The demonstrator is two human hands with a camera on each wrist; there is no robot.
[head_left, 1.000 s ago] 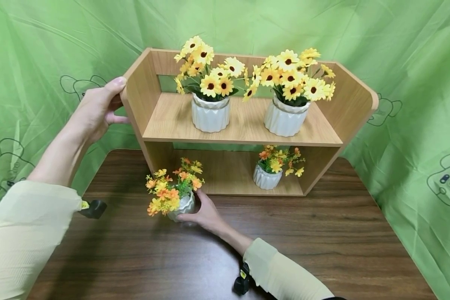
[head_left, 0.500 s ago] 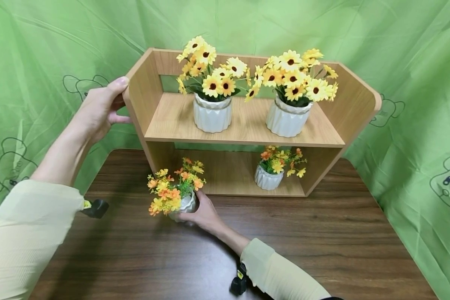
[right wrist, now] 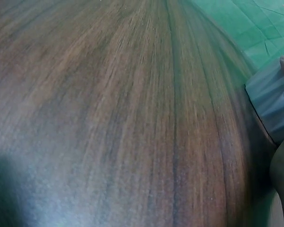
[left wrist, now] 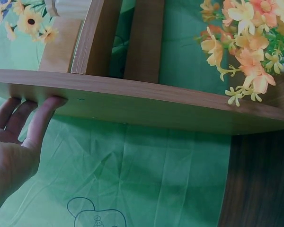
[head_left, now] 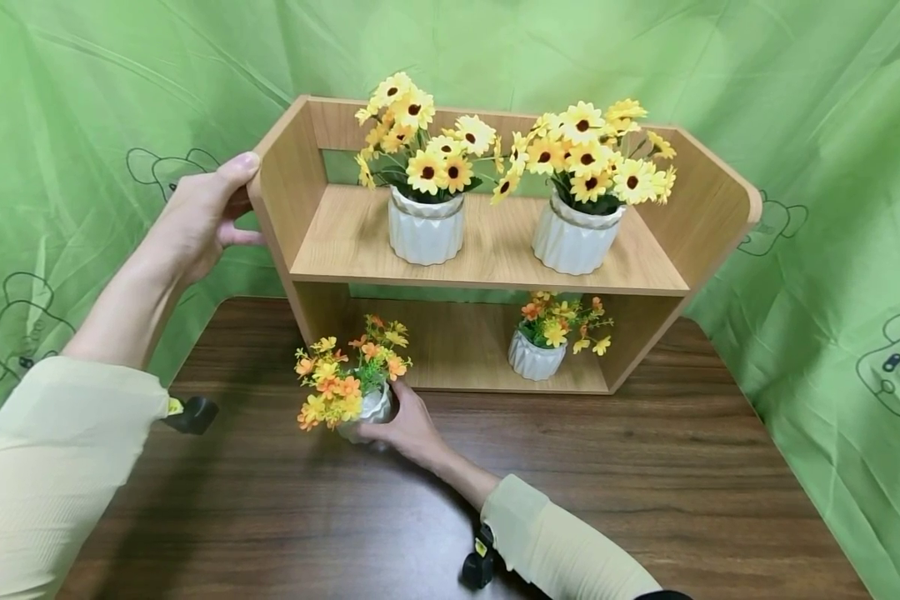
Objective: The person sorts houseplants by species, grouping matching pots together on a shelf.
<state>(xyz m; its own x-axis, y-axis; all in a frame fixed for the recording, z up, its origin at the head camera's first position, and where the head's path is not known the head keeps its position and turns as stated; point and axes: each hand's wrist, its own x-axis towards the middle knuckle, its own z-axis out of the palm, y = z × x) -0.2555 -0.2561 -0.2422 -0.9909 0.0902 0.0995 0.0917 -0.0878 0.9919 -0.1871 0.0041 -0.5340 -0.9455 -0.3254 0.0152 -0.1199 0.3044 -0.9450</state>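
Observation:
My right hand (head_left: 414,423) grips a small white ribbed flowerpot (head_left: 375,405) between thumb and fingers, in front of the lower left of a wooden two-tier shelf (head_left: 495,283). Orange and yellow flowers (head_left: 337,390) fill this pot and lean left. In the right wrist view, part of the pot (right wrist: 273,101) shows at the right edge, low at the table. Up at the shelf's left side panel, my left hand (head_left: 195,217) has its fingers extended. The left wrist view shows its fingertips (left wrist: 54,100) touching the panel's outer face (left wrist: 146,111).
Two white pots with yellow daisies, one left (head_left: 426,229) and one right (head_left: 576,237), stand on the upper tier. A smaller pot of orange and yellow flowers (head_left: 537,357) sits at the lower tier's right. Green cloth (head_left: 817,250) hangs around the dark wooden table (head_left: 607,475).
The head view has shifted very slightly. Both hands, the gripped flowerpot and the shelf keep their places relative to one another.

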